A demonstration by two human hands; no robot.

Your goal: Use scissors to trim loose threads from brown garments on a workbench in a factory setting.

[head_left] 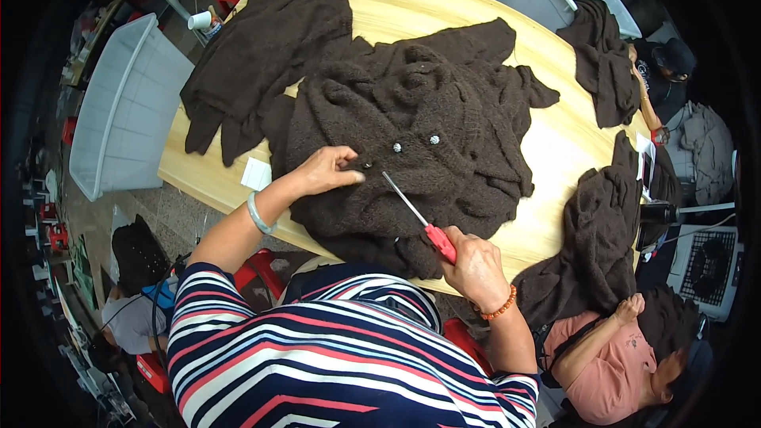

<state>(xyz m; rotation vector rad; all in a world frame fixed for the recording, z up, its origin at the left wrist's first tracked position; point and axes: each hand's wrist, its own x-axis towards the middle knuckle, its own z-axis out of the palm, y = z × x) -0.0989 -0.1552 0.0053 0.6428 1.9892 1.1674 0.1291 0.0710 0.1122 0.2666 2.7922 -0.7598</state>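
A heap of dark brown knitted garments (444, 95) lies on the table in front of me. My right hand (474, 265) is wrapped round the red handle of a tool with a long, thin metal shaft (406, 202); its exact kind does not show. The shaft's tip points toward my left hand (326, 170), which rests on the knit with thumb and fingers apart. Close to those fingertips is a small dark spot or fitting (367, 165) on the fabric. Two round, shiny silver buttons (397, 147) sit on the cloth just beyond.
More brown garments (269, 55) lie at the table's (412, 0) far left, and others (594, 230) hang at its right side. A white plastic bin (119, 111) stands to the left. Co-workers sit at the right, one in a pink shirt (606, 368). A white paper tag (256, 173) lies near my left forearm.
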